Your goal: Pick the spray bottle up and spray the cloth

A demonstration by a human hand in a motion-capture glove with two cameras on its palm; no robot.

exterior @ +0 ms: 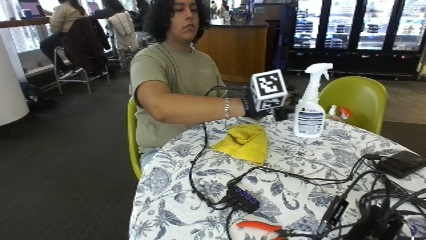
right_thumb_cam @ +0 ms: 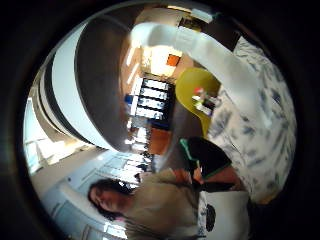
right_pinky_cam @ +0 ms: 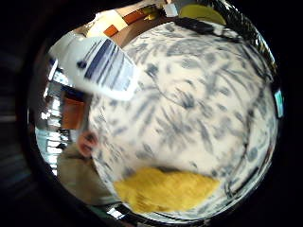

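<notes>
I see a white plastic bottle (exterior: 309, 107) with a trigger head, upright near the far edge of the round floral-clothed table (exterior: 200, 200), gloved right hand (exterior: 251, 106) just beside it, fingers hidden so grip unclear, crumpled yellow cloth (exterior: 245, 141) near the person's edge.

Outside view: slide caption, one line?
Gloved right hand reaches toward the spray bottle; yellow cloth lies on the floral table.

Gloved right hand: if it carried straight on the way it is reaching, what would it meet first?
Most likely the white plastic spray bottle standing on the floral tablecloth. The black-gloved right hand is just beside it, mostly hidden, so whether they touch is unclear. The yellow cloth lies off that line.
</notes>
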